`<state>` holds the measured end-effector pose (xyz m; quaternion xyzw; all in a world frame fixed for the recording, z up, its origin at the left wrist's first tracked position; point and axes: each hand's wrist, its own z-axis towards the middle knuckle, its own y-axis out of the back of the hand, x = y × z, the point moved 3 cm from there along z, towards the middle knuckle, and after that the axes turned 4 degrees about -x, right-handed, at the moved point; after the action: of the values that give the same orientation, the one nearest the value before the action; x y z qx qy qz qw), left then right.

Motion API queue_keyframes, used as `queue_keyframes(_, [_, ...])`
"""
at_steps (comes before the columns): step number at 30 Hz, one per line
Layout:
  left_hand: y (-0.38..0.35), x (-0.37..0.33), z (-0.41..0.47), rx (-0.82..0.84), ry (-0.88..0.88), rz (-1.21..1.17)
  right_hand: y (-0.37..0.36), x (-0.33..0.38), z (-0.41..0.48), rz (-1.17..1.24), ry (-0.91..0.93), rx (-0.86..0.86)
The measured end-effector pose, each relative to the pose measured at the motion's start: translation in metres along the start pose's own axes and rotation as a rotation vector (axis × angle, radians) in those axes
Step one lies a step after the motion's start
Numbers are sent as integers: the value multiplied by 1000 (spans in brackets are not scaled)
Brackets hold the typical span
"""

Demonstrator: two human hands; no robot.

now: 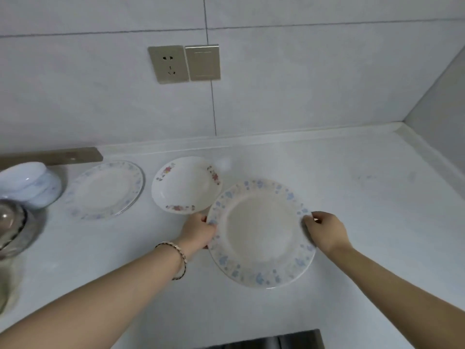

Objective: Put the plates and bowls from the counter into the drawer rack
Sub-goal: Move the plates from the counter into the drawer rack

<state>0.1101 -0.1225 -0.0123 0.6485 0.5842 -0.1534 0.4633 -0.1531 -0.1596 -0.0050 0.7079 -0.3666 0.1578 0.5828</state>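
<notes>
we gripped the blue-flowered plate (261,233) with left hand (198,233) and right hand (324,231) on opposite rims; lifting level seemed wisest.

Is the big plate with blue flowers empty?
Empty. The big round white plate with blue flowers shows only its bare white middle, held at its rim by the left hand and right hand.

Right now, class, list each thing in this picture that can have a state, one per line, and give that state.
Left hand: gripping the big plate's left rim.
Right hand: gripping the big plate's right rim.
Big plate: face up, held at both sides.
Red-flowered dish: face up on the counter, untouched.
Pale plate: flat on the counter, untouched.
Blue bowl: upside down.
Socket: nothing plugged in.
</notes>
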Motion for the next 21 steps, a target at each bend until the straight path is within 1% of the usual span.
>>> queue_keyframes(6, [28, 80, -97, -158, 69, -91, -11, -6, -86, -29, 122, 112])
queue_keyframes(10, [52, 140, -153, -240, 117, -136, -34, -7, -144, -70, 181, 200])
queue_keyframes(14, [81, 205, -204, -323, 200, -236, -66, -4, -205, -96, 224, 331])
queue_keyframes(17, [109, 254, -233, -360, 273, -209, -96, 1, -250, -112, 254, 417])
queue_keyframes(21, [150, 313, -262, -435, 328, -239, -148, 9, -305, -129, 253, 506])
